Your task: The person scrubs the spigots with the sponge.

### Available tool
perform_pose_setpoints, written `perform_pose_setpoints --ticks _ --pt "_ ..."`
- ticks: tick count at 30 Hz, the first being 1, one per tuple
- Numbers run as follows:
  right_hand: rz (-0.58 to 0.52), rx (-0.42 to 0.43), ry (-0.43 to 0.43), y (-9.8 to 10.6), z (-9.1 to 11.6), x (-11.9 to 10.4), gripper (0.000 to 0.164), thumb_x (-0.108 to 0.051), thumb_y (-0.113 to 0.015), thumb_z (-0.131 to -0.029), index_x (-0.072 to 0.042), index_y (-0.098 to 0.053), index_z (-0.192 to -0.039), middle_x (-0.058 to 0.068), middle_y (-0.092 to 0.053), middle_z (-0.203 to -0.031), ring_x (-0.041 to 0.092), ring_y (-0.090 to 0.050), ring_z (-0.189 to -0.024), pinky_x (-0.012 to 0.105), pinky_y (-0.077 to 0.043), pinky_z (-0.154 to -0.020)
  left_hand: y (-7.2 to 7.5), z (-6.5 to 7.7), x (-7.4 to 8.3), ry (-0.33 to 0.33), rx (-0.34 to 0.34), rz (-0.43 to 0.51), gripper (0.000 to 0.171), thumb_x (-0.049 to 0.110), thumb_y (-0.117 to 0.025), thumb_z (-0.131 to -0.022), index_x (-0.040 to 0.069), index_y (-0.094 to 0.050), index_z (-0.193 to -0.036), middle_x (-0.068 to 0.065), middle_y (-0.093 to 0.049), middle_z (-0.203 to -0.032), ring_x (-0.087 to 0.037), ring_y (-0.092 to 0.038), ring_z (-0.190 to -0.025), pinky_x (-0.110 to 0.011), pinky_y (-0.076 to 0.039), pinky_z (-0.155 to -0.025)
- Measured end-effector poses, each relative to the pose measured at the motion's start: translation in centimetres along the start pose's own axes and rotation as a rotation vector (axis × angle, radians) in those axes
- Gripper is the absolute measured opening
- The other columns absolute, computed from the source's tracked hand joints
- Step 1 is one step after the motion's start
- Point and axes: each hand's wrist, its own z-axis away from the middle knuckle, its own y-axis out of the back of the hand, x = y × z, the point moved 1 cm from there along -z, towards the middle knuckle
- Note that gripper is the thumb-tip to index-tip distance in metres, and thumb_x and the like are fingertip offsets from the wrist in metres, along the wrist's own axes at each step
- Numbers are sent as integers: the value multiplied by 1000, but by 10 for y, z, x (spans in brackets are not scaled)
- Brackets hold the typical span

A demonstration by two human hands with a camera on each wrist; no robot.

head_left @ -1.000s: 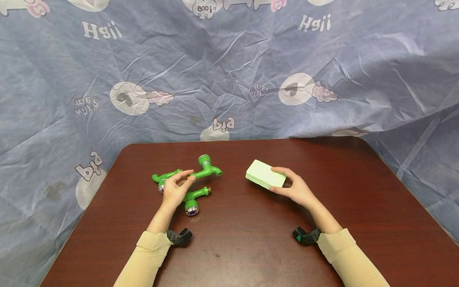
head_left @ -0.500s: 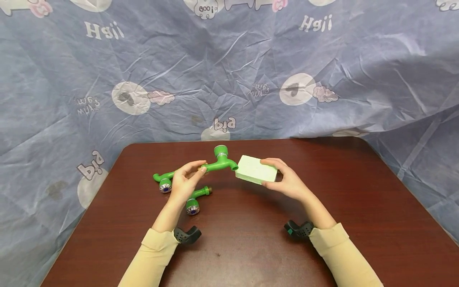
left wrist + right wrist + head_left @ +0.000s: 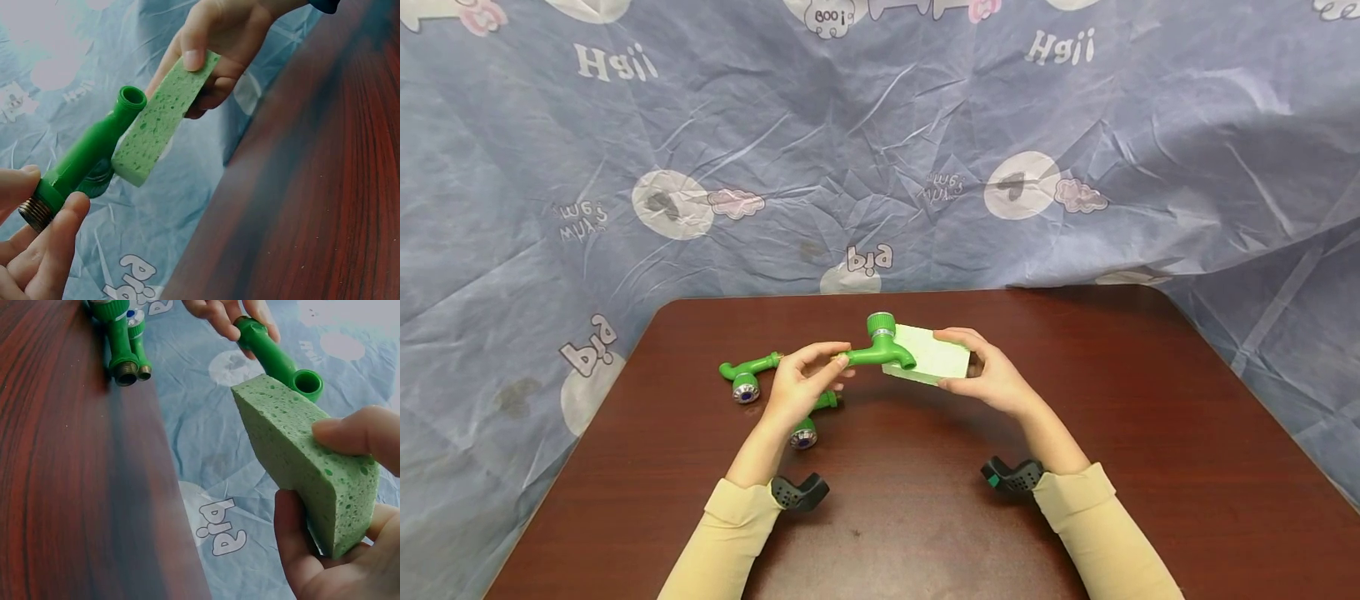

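My left hand (image 3: 797, 385) pinches a green faucet (image 3: 867, 357) by its threaded inlet end, above the table. The faucet's ribbed knob points up and away in the head view, with the spout toward the right. In my right hand (image 3: 1000, 379) is a pale green sponge block (image 3: 931, 354), gripped between thumb and fingers. The left wrist view has the sponge's near end (image 3: 134, 165) right beside the faucet body (image 3: 87, 153); whether they touch is hard to tell. Pores cover the sponge (image 3: 290, 434) in the right wrist view, where the faucet spout (image 3: 306, 382) lies just behind it.
Two more green faucets lie on the brown table (image 3: 910, 517): one at the left (image 3: 746, 388), another (image 3: 803, 433) partly hidden behind my left hand. A blue printed cloth (image 3: 820, 167) hangs behind the table's far edge.
My left hand has lifted the faucet off the table and carried it right. My right hand has brought the sponge left, so the faucet spout now overlaps it in the head view.
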Motion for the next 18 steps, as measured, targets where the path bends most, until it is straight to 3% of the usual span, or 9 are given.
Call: perform_pose_setpoints --ticks 3,8,13,18 --pt "-55 10 11 0 1 1 64 14 -68 -74 6 -45 -132 18 -35 -134 19 -52 -94 21 -51 -71 -1 1 -2 13 -9 25 33 2 -67 -86 -10 -60 -116 -26 -61 -111 -27 -69 -83 -34 -57 -68" --pt "-85 31 12 -5 2 3 65 15 -68 -73 6 -44 -132 17 -36 -134 18 -53 -95 22 -52 -73 -1 3 -3 49 57 -23 42 1 -73 -79 -3 -62 -120 -21 -64 -110 -12 -68 -79 -28 -56 -71" --pt "-45 73 -16 -7 4 2 70 10 -75 -71 0 -46 -134 14 -38 -134 19 -55 -93 23 -52 -73 -1 4 -5 35 110 -53 38 1 -75 -77 -3 -65 -114 -18 -67 -103 -12 -68 -81 -28 -56 -70" --pt "-82 155 -49 1 6 -3 75 11 -74 -72 -1 -41 -137 13 -38 -130 18 -57 -92 23 -53 -72 3 4 -3 0 202 9 32 -2 -75 -76 -5 -67 -107 -12 -70 -95 -14 -68 -75 -30 -56 -68"
